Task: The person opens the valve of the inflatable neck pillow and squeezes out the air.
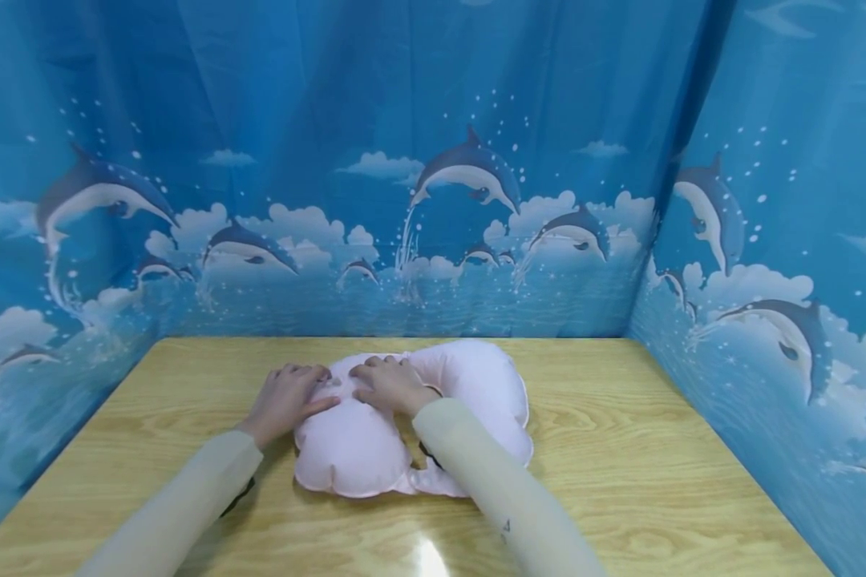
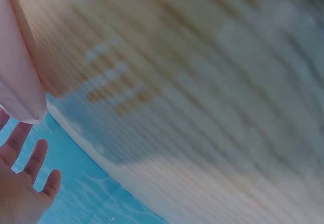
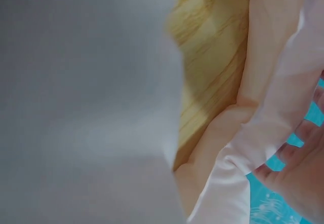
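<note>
A puffy pale pink U-shaped neck pillow lies flat on the wooden table, looking inflated, with seams along its edges. At its upper left my left hand touches it, thumb reaching over the top. In the left wrist view the fingers of my left hand are spread and fairly straight beside the pillow. My right hand rests on the pillow's upper middle, fingers slightly bent. The right wrist view has my right hand with fingertips against the pillow's edge. A small pale detail between the hands is too blurred to name.
The wood-grain table extends around the pillow. Blue curtains with dolphins enclose the back and both sides. My right sleeve crosses over the pillow's opening and lower right part.
</note>
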### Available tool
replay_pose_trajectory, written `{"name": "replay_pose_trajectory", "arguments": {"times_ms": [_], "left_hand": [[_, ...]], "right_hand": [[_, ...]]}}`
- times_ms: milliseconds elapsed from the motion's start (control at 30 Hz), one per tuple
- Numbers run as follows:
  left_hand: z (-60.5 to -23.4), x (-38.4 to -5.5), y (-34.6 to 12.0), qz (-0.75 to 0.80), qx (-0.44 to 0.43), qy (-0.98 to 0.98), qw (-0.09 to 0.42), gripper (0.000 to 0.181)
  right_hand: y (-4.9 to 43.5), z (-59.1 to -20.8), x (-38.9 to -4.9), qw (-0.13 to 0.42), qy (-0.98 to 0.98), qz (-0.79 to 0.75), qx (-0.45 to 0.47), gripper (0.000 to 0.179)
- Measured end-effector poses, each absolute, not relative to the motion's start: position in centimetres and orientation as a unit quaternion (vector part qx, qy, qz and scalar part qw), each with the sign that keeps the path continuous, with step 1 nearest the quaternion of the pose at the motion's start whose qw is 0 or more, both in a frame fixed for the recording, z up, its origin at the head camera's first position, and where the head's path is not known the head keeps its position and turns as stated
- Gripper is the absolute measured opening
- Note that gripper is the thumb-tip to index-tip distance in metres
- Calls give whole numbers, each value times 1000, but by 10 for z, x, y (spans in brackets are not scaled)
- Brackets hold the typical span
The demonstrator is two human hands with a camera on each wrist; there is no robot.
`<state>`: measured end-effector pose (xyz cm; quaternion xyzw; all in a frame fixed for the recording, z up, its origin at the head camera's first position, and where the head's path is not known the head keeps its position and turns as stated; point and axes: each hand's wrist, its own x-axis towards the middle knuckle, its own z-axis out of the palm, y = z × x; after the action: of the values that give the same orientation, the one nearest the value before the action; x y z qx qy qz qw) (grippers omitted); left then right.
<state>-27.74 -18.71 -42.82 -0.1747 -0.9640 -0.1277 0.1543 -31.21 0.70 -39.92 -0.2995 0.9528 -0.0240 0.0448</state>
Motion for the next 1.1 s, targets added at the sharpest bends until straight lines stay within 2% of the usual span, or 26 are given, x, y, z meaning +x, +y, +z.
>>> {"name": "replay_pose_trajectory", "arguments": {"times_ms": [333,1100], "left_hand": [[-429,-276,-186,-133,-165,-968,138,44],[-434,-276,-185,-133,-171,-966,141,41]], "right_hand": [[8,-399,-310,54,952,-38,-298,40],[9,-405,-310,55,952,-50,-297,37]]}}
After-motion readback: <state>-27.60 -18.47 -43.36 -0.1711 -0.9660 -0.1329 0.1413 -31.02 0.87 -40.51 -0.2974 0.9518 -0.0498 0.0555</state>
